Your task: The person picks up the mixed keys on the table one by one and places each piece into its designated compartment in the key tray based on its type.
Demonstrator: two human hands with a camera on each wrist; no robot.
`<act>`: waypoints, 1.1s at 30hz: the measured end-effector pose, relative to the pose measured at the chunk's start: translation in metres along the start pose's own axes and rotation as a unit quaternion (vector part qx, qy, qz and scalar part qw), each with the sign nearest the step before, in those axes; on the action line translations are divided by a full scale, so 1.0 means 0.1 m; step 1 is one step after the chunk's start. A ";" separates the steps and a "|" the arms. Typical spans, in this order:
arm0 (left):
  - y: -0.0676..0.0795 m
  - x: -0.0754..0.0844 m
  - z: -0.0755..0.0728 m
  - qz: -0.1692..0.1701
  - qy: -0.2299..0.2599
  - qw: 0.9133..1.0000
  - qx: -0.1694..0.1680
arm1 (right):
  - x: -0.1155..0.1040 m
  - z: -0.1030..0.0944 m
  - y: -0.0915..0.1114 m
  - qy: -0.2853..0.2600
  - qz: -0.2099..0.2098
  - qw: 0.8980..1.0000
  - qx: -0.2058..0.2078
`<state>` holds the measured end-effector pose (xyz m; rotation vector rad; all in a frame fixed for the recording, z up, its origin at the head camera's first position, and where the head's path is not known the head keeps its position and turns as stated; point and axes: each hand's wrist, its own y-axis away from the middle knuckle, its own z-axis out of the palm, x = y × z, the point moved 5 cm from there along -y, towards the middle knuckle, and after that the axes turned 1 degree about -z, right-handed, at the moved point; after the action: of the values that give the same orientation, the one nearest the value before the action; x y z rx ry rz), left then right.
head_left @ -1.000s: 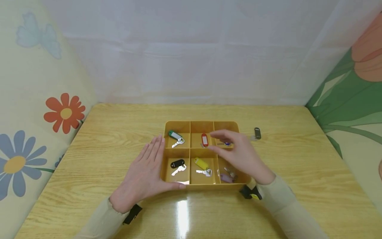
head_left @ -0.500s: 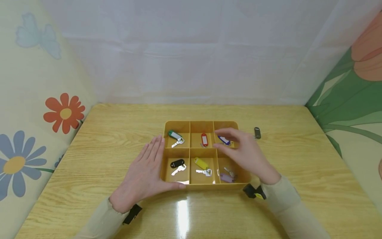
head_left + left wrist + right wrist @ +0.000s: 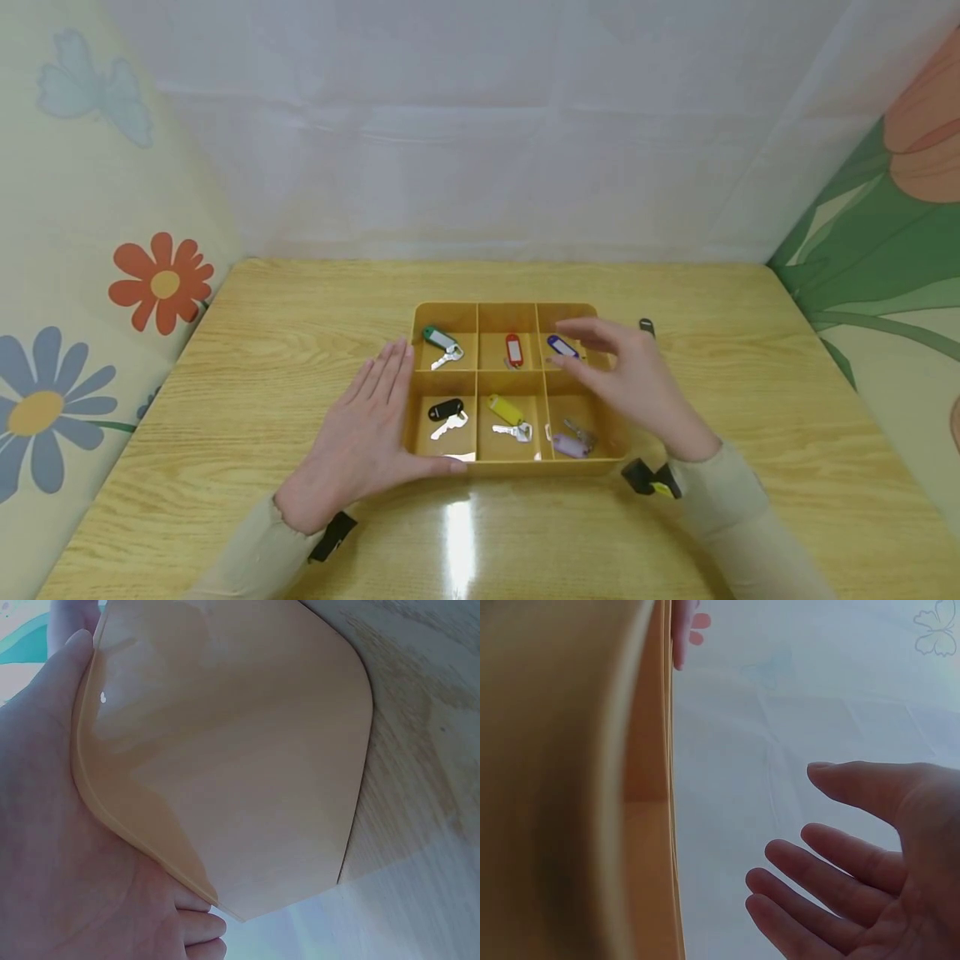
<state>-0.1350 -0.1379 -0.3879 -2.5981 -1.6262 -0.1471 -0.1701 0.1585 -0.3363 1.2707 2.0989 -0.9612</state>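
Observation:
My left hand rests along the left side of a yellow six-compartment tray, its fingers straight and the thumb along the front edge. Over the tray's right side hovers my right hand, thumb and fingers spread apart with nothing between them. In the back row lie a green-tagged key, a red-tagged key and a blue-tagged key, partly hidden by the right hand. The front row holds a black-tagged key, a yellow-tagged key and a purple-tagged key.
A dark key tag lies on the wooden table to the right of the tray, mostly covered by my right hand. A white cloth hangs behind the table, and flower-patterned panels flank it.
My right hand has drawn back to the right, from near the red tag to the tray's right side, uncovering the blue tag. The left hand and tray have stayed put.

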 end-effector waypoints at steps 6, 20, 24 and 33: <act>0.00 0.00 -0.01 0.000 0.000 1.000 0.001 | 0.04 -0.05 0.02 0.000 0.017 1.000 0.004; 0.01 0.00 -0.01 0.005 -0.002 1.000 0.008 | 0.18 -0.24 0.06 0.028 0.039 0.998 0.031; 0.01 0.00 -0.02 0.004 -0.001 1.000 0.009 | 0.20 -0.29 0.07 0.022 0.050 0.998 0.037; 0.01 0.00 -0.01 0.003 -0.002 1.000 0.006 | 0.26 -0.38 0.08 0.039 0.079 0.995 0.046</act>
<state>-0.1343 -0.1382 -0.3867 -2.5947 -1.6162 -0.1315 -0.1764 0.2049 -0.3339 1.5183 1.9974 -0.9621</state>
